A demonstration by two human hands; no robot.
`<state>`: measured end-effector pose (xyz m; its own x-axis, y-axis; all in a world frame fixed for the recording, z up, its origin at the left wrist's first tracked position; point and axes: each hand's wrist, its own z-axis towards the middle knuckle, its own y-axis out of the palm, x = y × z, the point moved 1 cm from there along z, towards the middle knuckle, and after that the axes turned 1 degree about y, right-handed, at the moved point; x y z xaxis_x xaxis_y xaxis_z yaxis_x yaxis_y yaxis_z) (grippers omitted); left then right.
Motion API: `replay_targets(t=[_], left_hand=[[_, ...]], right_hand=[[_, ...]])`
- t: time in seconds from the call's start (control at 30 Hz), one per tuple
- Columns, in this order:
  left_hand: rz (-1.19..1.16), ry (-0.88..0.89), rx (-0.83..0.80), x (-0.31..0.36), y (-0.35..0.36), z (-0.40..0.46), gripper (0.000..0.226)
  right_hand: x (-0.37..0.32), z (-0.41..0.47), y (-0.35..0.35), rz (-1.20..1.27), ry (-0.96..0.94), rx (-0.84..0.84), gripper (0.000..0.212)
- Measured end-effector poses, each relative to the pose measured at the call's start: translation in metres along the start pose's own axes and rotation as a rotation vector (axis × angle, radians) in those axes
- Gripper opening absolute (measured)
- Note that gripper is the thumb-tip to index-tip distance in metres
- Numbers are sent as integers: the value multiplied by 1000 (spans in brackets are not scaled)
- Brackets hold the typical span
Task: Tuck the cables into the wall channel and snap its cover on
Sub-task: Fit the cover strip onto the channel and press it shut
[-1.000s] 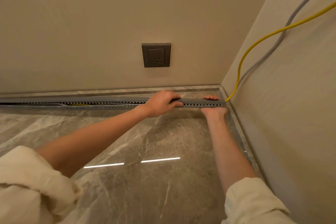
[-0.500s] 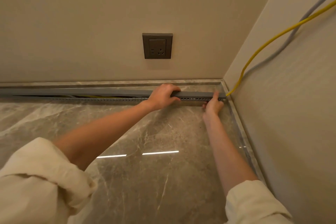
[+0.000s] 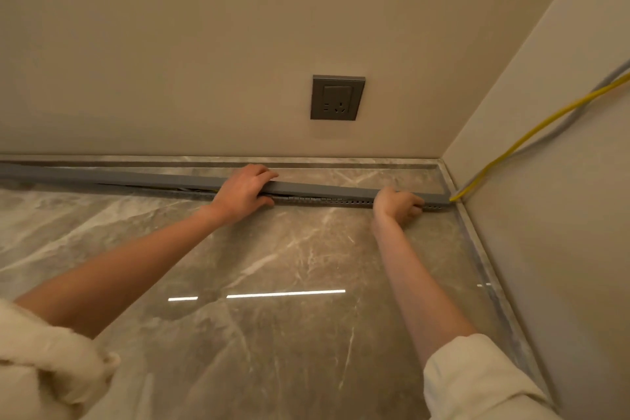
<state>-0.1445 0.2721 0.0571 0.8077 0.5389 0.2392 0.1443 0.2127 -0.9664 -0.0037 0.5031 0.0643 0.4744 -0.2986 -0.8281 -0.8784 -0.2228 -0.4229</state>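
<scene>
Head view, only view. Both arms were stretched forward and down over the marble floor [image 3: 272, 334], cream sleeves pushed up to the elbows.

The left hand [image 3: 243, 193] sat palm-down on the grey cover [image 3: 327, 188], fingers curled over the far top edge, thumb under the near side, clamped around the strip. Its forearm ran diagonally from lower left. The right hand [image 3: 397, 204] was closer to the corner, knuckles up, fingers bent and pinching the cover against the channel [image 3: 344, 202], wrist slightly cocked. Its forearm came up nearly straight from the lower right sleeve [image 3: 477, 382].

The cover lay along the channel at the foot of the back wall [image 3: 204, 44], running from the left edge to the corner. Between the hands and left of the left hand a dark gap showed under it, slotted channel side visible, so not seated there. At the far right end it looked flush.

The yellow cable [image 3: 531, 135] and grey cable [image 3: 579, 109] came down the right wall [image 3: 562, 249] and entered the channel end at the corner. Cables inside the channel mostly hidden. A dark socket [image 3: 337, 97] was on the back wall above the hands.
</scene>
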Motion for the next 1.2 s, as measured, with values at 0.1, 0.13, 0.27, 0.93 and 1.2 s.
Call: replay_targets(t=[0.1, 0.13, 0.27, 0.93, 1.2], left_hand=[[49, 9, -5, -27, -11, -20, 61], [64, 5, -6, -38, -15, -27, 62], [108, -16, -8, -86, -29, -60, 62], [212, -358, -8, -356, -139, -211, 55], [188, -396, -113, -408, -152, -225, 45]], right_hand=[[1, -42, 26, -99, -101, -58, 79], [1, -59, 37, -135, -154, -68, 79], [0, -129, 82, -241, -388, -129, 80], [0, -355, 276, -664, -1360, -909, 47], [-7, -396, 338, -801, -1576, -1051, 48]])
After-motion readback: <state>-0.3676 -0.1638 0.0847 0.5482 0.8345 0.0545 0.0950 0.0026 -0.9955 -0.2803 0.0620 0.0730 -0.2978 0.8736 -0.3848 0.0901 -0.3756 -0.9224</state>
